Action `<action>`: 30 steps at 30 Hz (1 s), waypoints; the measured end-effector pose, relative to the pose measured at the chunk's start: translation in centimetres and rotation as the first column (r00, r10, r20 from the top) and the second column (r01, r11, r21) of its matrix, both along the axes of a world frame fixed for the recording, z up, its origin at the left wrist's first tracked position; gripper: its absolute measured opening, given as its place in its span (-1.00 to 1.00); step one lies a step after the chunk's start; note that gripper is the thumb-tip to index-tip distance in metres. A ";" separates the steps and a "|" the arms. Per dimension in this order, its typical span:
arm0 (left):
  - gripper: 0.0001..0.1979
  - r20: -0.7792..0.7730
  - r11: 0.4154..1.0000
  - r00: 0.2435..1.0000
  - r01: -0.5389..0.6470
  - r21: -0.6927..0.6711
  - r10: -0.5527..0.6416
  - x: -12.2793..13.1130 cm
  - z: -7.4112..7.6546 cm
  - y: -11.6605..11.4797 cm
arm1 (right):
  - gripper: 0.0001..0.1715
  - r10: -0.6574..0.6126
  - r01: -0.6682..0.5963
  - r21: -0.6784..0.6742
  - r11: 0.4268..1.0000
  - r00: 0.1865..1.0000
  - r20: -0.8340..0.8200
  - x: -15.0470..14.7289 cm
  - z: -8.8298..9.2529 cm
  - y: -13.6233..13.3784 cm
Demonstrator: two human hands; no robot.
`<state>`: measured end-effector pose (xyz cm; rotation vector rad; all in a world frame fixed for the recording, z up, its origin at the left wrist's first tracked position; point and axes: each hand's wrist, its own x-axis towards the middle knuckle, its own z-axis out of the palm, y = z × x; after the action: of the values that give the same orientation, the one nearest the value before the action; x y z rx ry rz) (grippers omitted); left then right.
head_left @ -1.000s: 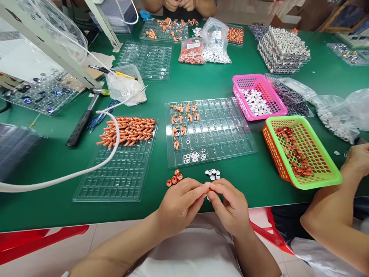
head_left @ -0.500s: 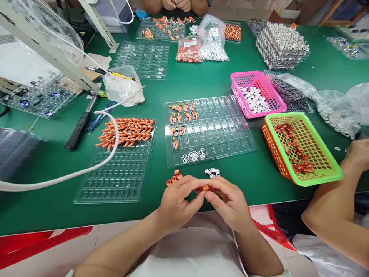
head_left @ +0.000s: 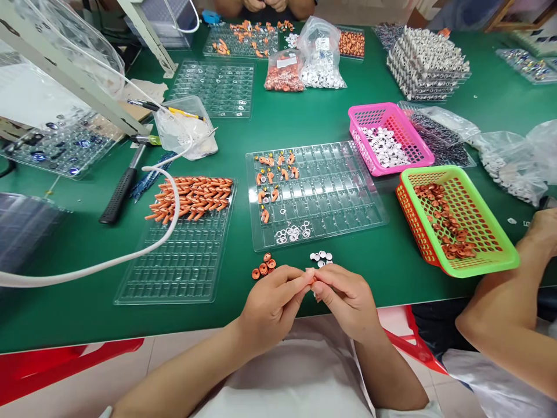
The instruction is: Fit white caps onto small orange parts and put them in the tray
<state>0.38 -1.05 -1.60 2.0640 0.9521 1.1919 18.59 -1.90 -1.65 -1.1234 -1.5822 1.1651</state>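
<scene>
My left hand (head_left: 270, 307) and my right hand (head_left: 348, 299) meet at the table's front edge, fingertips pinched together on a small orange part (head_left: 312, 281). Most of that part is hidden by the fingers. Just beyond my left hand lie several orange cup-shaped pieces (head_left: 263, 267). Several white round caps (head_left: 321, 257) lie past my right fingers. Farther off, a clear compartment tray (head_left: 331, 191) holds curved orange parts (head_left: 274, 174) with yellow tips in its left cells, and white rings (head_left: 293, 232) along its near edge.
On the left are another clear tray (head_left: 174, 270) with stacked orange pieces (head_left: 191, 197), a hammer (head_left: 119, 194) and a white cable (head_left: 172, 215). Rightward stand a pink basket (head_left: 357, 125) and a green basket (head_left: 483, 271). A co-worker's arm (head_left: 505, 307) rests at the right edge; another person's hands (head_left: 265, 4) are opposite.
My fingertips have closed in around the orange part, so less of it shows. The view has shifted slightly; the trays and baskets stay in place.
</scene>
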 end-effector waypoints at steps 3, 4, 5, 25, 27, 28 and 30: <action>-0.52 0.003 0.996 0.998 0.057 -0.067 -0.057 -0.2 0.2 0.0 | -0.75 -0.026 0.024 0.046 0.999 0.999 0.042 0.0 -0.1 -0.3; -0.52 0.011 0.993 0.997 0.072 -0.090 -0.071 -0.2 0.4 0.0 | -0.74 -0.033 0.028 0.068 0.997 0.998 0.061 0.0 -0.1 -0.4; -0.52 0.025 0.990 0.997 0.081 -0.115 -0.078 -0.2 0.5 0.1 | -0.74 -0.039 0.031 0.095 0.995 0.996 0.086 -0.1 -0.1 -0.4; -0.66 0.266 0.882 0.960 0.053 -0.469 0.084 0.4 0.1 -0.4 | -0.63 -0.192 0.128 0.339 0.932 0.968 0.164 -1.5 -0.5 -1.2; -0.65 0.274 0.875 0.958 0.062 -0.479 0.082 0.4 0.0 -0.4 | -0.62 -0.223 0.153 0.361 0.920 0.962 0.160 -1.6 -0.7 -1.4; -0.65 0.277 0.872 0.958 0.066 -0.484 0.081 0.5 0.0 -0.4 | -0.62 -0.240 0.165 0.376 0.912 0.957 0.161 -1.6 -0.8 -1.4; -0.63 0.284 0.867 0.955 0.071 -0.493 0.083 0.5 -0.1 -0.5 | -0.63 -0.268 0.181 0.410 0.894 0.949 0.166 -1.7 -0.9 -1.5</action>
<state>0.85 -1.51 -1.67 1.4268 0.9929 1.0771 16.93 -3.38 -2.54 -1.1547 -1.7012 0.5498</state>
